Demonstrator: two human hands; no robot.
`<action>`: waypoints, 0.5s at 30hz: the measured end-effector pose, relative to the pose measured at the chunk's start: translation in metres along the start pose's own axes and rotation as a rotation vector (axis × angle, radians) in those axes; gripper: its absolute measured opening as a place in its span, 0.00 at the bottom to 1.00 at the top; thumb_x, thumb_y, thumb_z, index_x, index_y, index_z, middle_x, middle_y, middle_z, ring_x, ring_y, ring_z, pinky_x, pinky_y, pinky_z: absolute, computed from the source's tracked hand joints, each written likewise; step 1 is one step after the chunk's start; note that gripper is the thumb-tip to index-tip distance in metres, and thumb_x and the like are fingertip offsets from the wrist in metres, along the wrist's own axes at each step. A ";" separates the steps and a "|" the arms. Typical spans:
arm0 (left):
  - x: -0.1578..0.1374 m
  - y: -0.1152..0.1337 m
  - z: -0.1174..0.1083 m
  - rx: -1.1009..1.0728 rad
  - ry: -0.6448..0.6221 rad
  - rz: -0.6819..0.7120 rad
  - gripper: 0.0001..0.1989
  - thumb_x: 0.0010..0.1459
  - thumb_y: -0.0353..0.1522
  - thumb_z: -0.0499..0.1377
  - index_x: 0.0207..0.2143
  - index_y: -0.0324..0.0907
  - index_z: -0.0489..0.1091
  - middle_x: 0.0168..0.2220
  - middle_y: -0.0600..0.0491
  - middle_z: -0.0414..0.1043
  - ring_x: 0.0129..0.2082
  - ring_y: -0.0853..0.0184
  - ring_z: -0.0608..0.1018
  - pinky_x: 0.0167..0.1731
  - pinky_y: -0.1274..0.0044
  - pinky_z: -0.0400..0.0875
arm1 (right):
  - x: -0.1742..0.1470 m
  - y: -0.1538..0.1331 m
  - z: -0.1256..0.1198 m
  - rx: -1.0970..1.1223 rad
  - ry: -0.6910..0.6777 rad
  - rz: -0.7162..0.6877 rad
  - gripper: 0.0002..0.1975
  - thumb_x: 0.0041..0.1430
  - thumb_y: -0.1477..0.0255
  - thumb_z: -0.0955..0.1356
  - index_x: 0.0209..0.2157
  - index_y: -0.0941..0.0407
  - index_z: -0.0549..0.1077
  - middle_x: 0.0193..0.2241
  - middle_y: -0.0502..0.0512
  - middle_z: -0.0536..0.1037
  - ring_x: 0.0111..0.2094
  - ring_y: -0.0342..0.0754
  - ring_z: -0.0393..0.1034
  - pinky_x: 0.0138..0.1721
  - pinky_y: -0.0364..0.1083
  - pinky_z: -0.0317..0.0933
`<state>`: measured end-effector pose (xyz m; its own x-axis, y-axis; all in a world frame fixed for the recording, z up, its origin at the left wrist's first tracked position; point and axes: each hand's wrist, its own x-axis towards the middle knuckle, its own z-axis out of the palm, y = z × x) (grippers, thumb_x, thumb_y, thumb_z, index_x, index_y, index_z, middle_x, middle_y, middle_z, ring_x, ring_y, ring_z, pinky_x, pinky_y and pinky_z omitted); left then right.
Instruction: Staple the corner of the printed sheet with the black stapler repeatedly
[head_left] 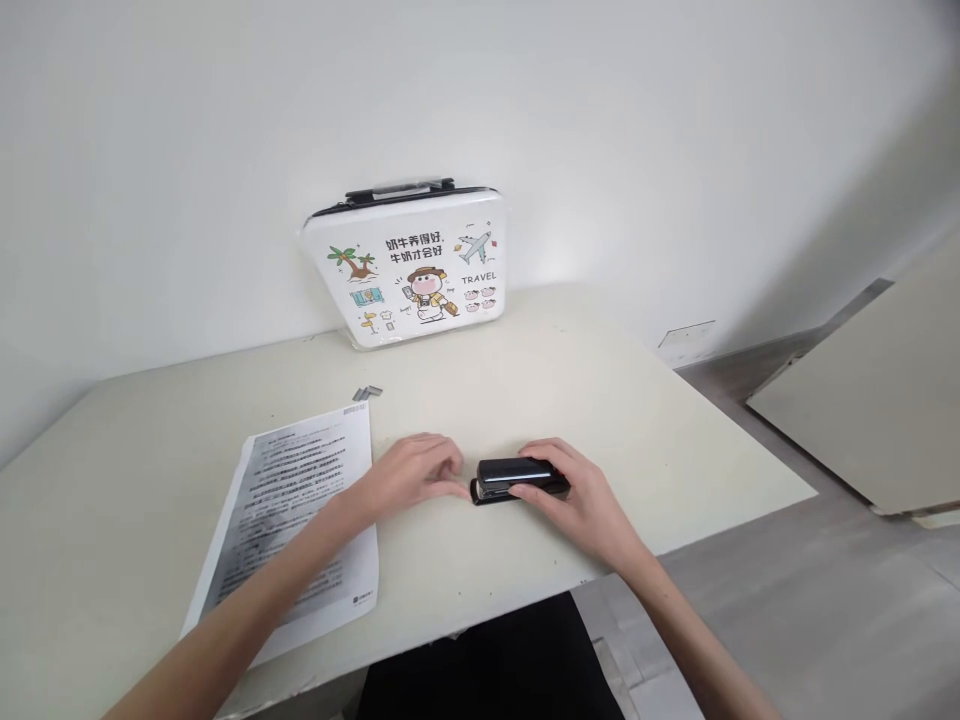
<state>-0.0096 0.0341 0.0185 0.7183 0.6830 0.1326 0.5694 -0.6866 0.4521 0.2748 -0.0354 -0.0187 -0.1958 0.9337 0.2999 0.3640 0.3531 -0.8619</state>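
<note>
A black stapler (pixel 517 478) lies on the table, its front end pointing left. Wrapped around its rear half is my right hand (pixel 574 495), thumb on the near side and fingers over the far side. Just left of the stapler is my left hand (pixel 416 470), its fingers curled and its thumb stretched out, apart from them. The left thumb tip reaches the front end of the stapler's base; whether it presses there I cannot tell. Printed paper sheets (pixel 300 500) lie beneath and beside my left forearm. Beyond them rest several small grey staple strips (pixel 367 393).
A white case (pixel 420 275) with cartoon prints and a black handle leans against the wall at the back of the pale table (pixel 600 380). The table's right edge drops to a grey floor. A pale panel (pixel 870 390) stands at the far right.
</note>
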 end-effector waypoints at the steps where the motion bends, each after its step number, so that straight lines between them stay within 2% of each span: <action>1: -0.011 -0.009 -0.008 0.031 0.042 -0.064 0.19 0.66 0.52 0.62 0.35 0.45 0.71 0.33 0.55 0.76 0.32 0.65 0.76 0.35 0.74 0.69 | 0.000 0.000 0.000 0.000 -0.001 0.009 0.14 0.67 0.58 0.72 0.49 0.49 0.75 0.51 0.58 0.79 0.51 0.57 0.76 0.51 0.55 0.73; 4: -0.049 -0.050 -0.038 0.189 0.316 -0.415 0.17 0.68 0.50 0.57 0.40 0.46 0.72 0.36 0.52 0.76 0.35 0.61 0.77 0.38 0.71 0.71 | -0.002 -0.001 0.001 -0.005 -0.013 0.033 0.13 0.68 0.58 0.71 0.49 0.49 0.75 0.51 0.58 0.79 0.50 0.56 0.77 0.48 0.54 0.74; 6: -0.073 -0.082 -0.057 0.372 0.468 -0.597 0.17 0.68 0.48 0.54 0.43 0.45 0.71 0.41 0.47 0.76 0.44 0.55 0.77 0.48 0.65 0.72 | -0.002 -0.002 0.001 -0.010 -0.016 0.032 0.12 0.68 0.58 0.71 0.48 0.49 0.75 0.51 0.58 0.79 0.50 0.56 0.77 0.45 0.53 0.75; 7: -0.084 -0.097 -0.064 0.447 0.487 -0.646 0.17 0.66 0.48 0.54 0.43 0.44 0.70 0.44 0.44 0.75 0.49 0.51 0.76 0.53 0.61 0.70 | -0.003 -0.002 0.002 -0.013 -0.014 0.029 0.13 0.68 0.58 0.71 0.48 0.49 0.75 0.50 0.58 0.79 0.49 0.56 0.77 0.45 0.53 0.75; 9: -0.100 -0.116 -0.070 0.501 0.443 -0.708 0.18 0.64 0.48 0.54 0.42 0.44 0.70 0.48 0.41 0.75 0.53 0.45 0.74 0.58 0.56 0.66 | -0.003 -0.002 0.002 -0.017 -0.010 0.026 0.13 0.68 0.58 0.71 0.48 0.49 0.75 0.50 0.58 0.80 0.49 0.56 0.78 0.44 0.52 0.75; 12: -0.108 -0.116 -0.060 0.457 0.426 -0.713 0.18 0.61 0.50 0.56 0.37 0.45 0.68 0.45 0.42 0.74 0.51 0.46 0.74 0.58 0.55 0.65 | -0.003 -0.003 0.003 -0.031 -0.013 0.033 0.13 0.68 0.58 0.71 0.49 0.49 0.75 0.50 0.58 0.80 0.49 0.56 0.78 0.44 0.52 0.75; 15: -0.102 -0.089 -0.038 0.335 0.445 -0.652 0.19 0.61 0.52 0.58 0.35 0.46 0.65 0.39 0.46 0.74 0.45 0.51 0.75 0.55 0.57 0.67 | -0.004 -0.004 0.004 -0.035 -0.017 0.041 0.13 0.68 0.58 0.71 0.49 0.49 0.75 0.50 0.57 0.80 0.49 0.55 0.77 0.45 0.52 0.74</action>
<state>-0.1488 0.0350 -0.0017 0.0223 0.9529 0.3024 0.9526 -0.1120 0.2829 0.2705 -0.0406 -0.0182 -0.1952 0.9464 0.2572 0.4034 0.3165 -0.8585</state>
